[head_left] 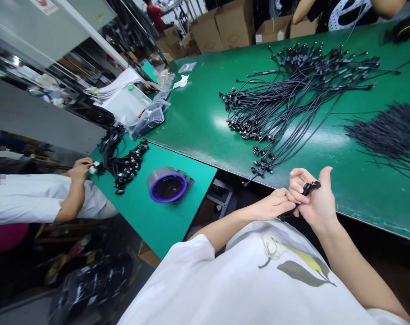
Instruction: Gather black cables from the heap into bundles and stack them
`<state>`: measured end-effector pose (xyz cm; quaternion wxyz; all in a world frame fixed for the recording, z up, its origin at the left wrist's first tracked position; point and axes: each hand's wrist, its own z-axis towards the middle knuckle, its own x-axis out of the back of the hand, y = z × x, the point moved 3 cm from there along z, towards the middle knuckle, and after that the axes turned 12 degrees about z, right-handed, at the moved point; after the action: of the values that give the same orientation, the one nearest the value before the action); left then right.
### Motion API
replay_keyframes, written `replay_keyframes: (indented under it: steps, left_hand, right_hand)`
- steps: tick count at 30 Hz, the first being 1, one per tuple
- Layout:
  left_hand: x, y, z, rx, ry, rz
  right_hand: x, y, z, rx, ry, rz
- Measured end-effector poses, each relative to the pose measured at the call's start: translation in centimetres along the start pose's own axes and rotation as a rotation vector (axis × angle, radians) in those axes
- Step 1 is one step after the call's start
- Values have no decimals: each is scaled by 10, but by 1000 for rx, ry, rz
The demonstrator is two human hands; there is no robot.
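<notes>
A short bundled black cable point(306, 188) lies across the palm side of my right hand point(321, 205), close to my body at the table's front edge. The curled fingers of that hand hold it, and the thumb sticks up away from it. From the left side, my left hand point(274, 204) presses its fingers together on the cable's lower part, touching the right fingers. How the cable is bound is hidden by the fingers. Ahead on the green table point(198, 117), a large pile of black cables point(292, 99) with connector ends is spread out.
Thin black ties point(390, 131) are heaped at the right. At the left, a grey and purple round fan-like device point(169, 186) and more black cables point(126, 164) rest on a side table. A co-worker's hand point(81, 169) works there. Cardboard boxes point(225, 27) stand behind.
</notes>
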<state>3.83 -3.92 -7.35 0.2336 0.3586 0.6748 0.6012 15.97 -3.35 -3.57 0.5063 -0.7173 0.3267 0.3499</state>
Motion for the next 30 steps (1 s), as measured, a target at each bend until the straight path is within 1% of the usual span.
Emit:
replay_keyframes:
  steps: [3,6,8,11,13,15,16,17,18,19,20,22,23,24,26,28,30]
  left_hand:
    - [-9,0,2,128,-46,-315]
    - [-18,9,4,185,-107,-457]
    - [-23,16,7,244,-95,-536]
    - [-30,20,14,312,-89,-571]
    - [-35,20,19,305,-121,-535]
    - [-35,17,23,288,-123,-478]
    - [-34,16,25,278,-104,-449]
    - [-31,15,26,272,-75,-420]
    - [-28,14,28,270,-37,-395]
    - [-25,13,29,272,1,-376]
    - [-23,13,31,275,39,-361]
    - [-22,15,36,278,105,-331]
    - [-24,15,39,278,114,-317]
    - [-28,16,42,282,115,-304]
    - [-36,15,48,309,116,-295]
    - [-42,10,54,358,173,-328]
    - [-45,4,61,379,210,-351]
  right_hand:
    - [2,-4,-2,15,-41,8]
    - [7,-13,-1,33,-81,-41]
    - [11,-23,-1,89,-58,-91]
    - [13,-32,-8,179,-9,-211]
    - [17,-36,-13,213,14,-340]
    - [30,-50,-14,249,38,-507]
    - [40,-63,-12,276,58,-602]
    - [54,-83,-8,313,93,-701]
    - [71,-108,-3,353,138,-803]
    - [89,-138,4,407,212,-905]
    - [109,-170,12,475,318,-1002]
    - [146,-229,26,561,511,-1180]
    - [161,-252,32,581,589,-1268]
    - [173,-270,37,593,653,-1357]
    - [190,-291,40,605,745,-1528]
    - [201,-298,41,619,810,-1678]
    - [209,-298,39,632,863,-1801]
